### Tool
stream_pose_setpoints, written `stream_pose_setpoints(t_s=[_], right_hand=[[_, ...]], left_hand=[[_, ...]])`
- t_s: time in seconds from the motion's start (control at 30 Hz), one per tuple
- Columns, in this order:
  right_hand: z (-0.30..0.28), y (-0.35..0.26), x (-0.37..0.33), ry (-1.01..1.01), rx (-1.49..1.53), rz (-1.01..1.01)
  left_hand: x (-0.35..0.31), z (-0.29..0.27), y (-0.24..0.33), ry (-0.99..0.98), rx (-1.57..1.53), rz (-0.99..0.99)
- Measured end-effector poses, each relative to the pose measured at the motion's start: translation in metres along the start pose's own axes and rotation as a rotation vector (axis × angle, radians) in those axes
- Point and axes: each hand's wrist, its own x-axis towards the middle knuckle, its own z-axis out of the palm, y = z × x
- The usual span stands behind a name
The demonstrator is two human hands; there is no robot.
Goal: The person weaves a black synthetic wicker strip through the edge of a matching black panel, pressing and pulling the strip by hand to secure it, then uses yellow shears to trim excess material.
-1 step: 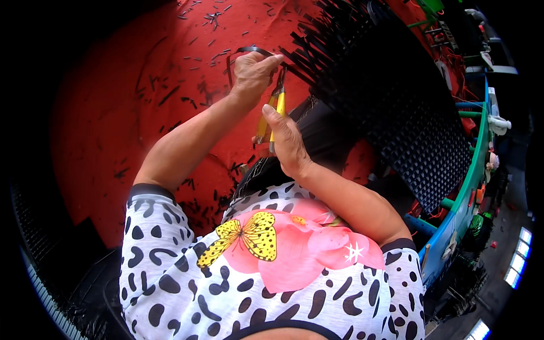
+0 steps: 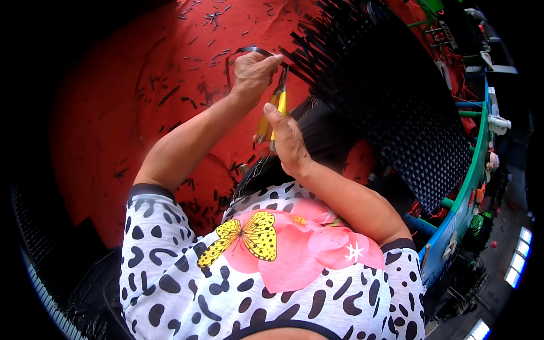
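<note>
My left hand point(image 2: 252, 73) is closed in a pinch on a thin black strip point(image 2: 249, 49) that loops round behind its knuckles. The fingertips reach the loose strip ends point(image 2: 303, 65) at the edge of a dark woven panel point(image 2: 422, 153). Closer to my body, my right hand point(image 2: 290, 139) grips a pair of pliers point(image 2: 281, 102) with yellow handles. Their jaws point away from me, just below my left fingertips and beside the strip ends. Whether the jaws touch a strip is too small to tell.
Short black offcuts point(image 2: 211, 20) lie scattered over the red floor covering point(image 2: 102, 113). The woven panel spreads over the right side, above my dark-trousered leg point(image 2: 334, 127). Beyond it stands a curved green and blue frame point(image 2: 473, 164). Another dark grid-like piece point(image 2: 34, 226) lies at far left.
The pliers and my right hand have shifted very slightly to the right. My left hand stays where it was.
</note>
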Motion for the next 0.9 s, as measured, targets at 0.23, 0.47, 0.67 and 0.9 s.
stream_pose_setpoints(t_s=[0.23, 0.47, 0.67, 0.9], right_hand=[[-0.001, 0.000, 0.008, 0.041, 0.041, -0.018], [-0.003, 0.002, 0.006, 0.039, 0.113, -0.022], [0.002, 0.004, 0.012, 0.055, 0.139, -0.033], [0.000, 0.008, 0.018, 0.044, 0.075, -0.036]], left_hand=[[-0.001, -0.002, -0.007, 0.062, 0.026, 0.010], [-0.006, 0.005, -0.013, 0.053, 0.025, -0.011], [-0.005, 0.006, -0.012, 0.096, 0.015, -0.062], [-0.004, 0.002, -0.016, 0.096, 0.015, -0.082]])
